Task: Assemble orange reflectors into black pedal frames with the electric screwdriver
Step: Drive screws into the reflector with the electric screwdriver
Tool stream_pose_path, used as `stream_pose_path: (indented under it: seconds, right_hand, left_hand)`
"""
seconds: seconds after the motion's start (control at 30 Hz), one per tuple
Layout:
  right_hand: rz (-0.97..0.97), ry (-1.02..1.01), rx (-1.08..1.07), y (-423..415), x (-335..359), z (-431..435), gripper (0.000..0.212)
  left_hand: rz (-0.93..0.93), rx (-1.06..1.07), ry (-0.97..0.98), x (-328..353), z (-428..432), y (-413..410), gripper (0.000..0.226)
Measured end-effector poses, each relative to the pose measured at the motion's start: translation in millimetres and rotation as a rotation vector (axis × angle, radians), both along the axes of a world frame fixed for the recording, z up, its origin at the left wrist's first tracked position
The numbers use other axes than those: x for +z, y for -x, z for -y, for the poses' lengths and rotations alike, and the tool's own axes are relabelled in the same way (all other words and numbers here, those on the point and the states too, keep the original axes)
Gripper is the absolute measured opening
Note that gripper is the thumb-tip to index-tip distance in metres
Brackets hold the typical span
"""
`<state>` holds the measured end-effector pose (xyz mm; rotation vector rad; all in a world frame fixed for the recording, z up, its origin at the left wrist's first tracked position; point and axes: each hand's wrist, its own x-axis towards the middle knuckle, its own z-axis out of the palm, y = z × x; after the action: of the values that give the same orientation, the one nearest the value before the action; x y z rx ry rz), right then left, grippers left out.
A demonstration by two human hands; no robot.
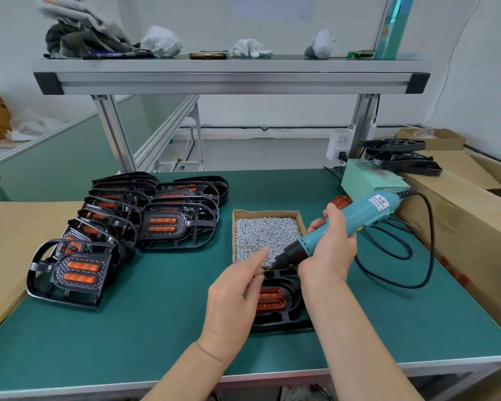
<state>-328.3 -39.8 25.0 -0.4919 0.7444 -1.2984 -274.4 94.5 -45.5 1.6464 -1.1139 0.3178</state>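
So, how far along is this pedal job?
Done: a pile of black pedal frames with orange reflectors at left. In hand: the right hand holds the teal electric screwdriver, the left hand pinches a small screw at its tip, over one more frame holding a reflector. Left: bare black frames piled far right.

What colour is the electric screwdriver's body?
Light teal-blue, with a black nose; the electric screwdriver shows best in the head view.
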Motion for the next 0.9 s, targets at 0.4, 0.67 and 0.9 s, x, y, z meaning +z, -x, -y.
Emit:
stream_pose_path:
  seconds: [0.4,0.67,0.9]
  right_hand:
    - [-0.056,0.032,-0.024,6.4,-13.1,-0.4,0.018]
    - [-0.195,0.335,-0.094,15.6,-8.3,2.4,0.019]
    - [-0.219,0.456,-0.053,10.4,-11.0,-6.1,0.02]
  left_hand:
    - [0.265,-0.011,-0.133,-11.3,-1.7,0.5,0.071]
    - [0.206,-0.105,-0.29,-23.4,-12.7,-9.6,0.024]
    - [0.313,-0.145,-0.343,-28.1,-12.2,-8.6,0.025]
